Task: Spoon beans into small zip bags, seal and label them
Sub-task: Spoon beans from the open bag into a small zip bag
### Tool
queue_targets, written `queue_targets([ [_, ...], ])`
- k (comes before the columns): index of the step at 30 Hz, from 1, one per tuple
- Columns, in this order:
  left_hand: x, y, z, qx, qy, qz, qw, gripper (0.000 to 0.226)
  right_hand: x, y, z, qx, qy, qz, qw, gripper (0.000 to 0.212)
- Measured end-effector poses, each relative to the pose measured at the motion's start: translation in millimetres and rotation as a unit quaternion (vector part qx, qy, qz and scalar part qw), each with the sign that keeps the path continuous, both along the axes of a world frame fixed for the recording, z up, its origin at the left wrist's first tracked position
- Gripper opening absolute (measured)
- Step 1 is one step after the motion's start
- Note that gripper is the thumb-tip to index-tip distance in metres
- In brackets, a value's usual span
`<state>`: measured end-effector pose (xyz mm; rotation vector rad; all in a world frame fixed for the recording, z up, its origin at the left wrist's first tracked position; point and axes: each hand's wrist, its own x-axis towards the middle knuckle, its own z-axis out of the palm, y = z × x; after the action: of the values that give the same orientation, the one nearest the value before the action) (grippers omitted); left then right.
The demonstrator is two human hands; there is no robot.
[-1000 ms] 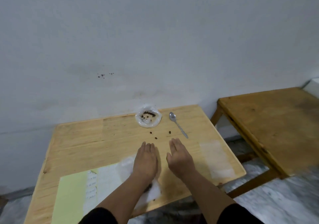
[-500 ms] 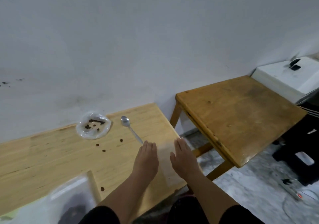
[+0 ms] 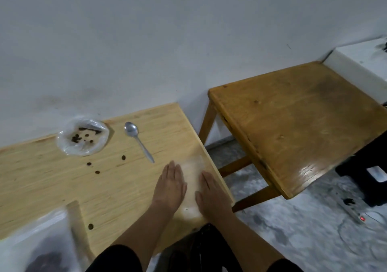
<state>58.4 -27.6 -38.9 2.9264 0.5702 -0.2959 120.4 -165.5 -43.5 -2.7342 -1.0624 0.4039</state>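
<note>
Our flat left hand (image 3: 170, 184) and right hand (image 3: 211, 194) flank a clear, thin plastic zip bag (image 3: 191, 184), its long axis running away from us on the pale wooden worktop (image 3: 52, 183); neither grip holds anything.

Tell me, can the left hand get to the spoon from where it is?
Probably yes. The left hand lies flat on the table beside the clear zip bags, and the spoon lies just ahead of its fingers with only bare wood between them. The hand holds nothing.
</note>
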Motion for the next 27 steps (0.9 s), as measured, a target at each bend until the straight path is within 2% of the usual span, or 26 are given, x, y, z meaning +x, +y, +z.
queue_targets([
  [3, 7.2, 0.5, 0.8, -0.008, -0.024, 0.033, 0.999, 0.062, 0.7, -0.5, 0.3, 0.008, 0.001, 0.001, 1.000, 0.063],
  [7, 15.6, 7.6, 1.8, -0.042, -0.084, 0.079, 0.992, 0.047, 0.7, -3.6, 1.5, 0.005, 0.006, 0.007, 1.000, 0.064],
  [12, 29.5, 20.4, -0.2, -0.086, -0.052, 0.097, 0.990, 0.040, 1.9, -4.8, 3.5, 0.007, 0.019, 0.008, 1.000, 0.064],
  [16, 31.4, 20.5, -2.6, -0.103, -0.046, 0.108, 0.988, 0.046, 4.0, -5.5, 3.9, -0.003, 0.029, 0.016, 0.999, 0.065],
  [18, 29.1, 18.5, -4.6, -0.125, -0.056, 0.114, 0.984, 0.041, 5.2, -5.5, 3.7, -0.005, 0.038, 0.016, 0.999, 0.065],
  [22, 18.5, 8.9, -0.2, -0.212, -0.133, 0.150, 0.956, 0.039, 6.9, -3.9, 5.0, 0.006, 0.071, 0.003, 0.997, 0.066],
  [25, 13.6, 7.4, 10.0, -0.272, -0.185, 0.189, 0.925, 0.032, 11.5, -0.4, 12.3, 0.049, 0.087, -0.013, 0.995, 0.068],
  [27, 7.6, 11.0, 19.1, -0.297, -0.213, 0.174, 0.914, 0.025, 15.4, 6.5, 22.4, 0.099, 0.090, -0.022, 0.991, 0.069],
])
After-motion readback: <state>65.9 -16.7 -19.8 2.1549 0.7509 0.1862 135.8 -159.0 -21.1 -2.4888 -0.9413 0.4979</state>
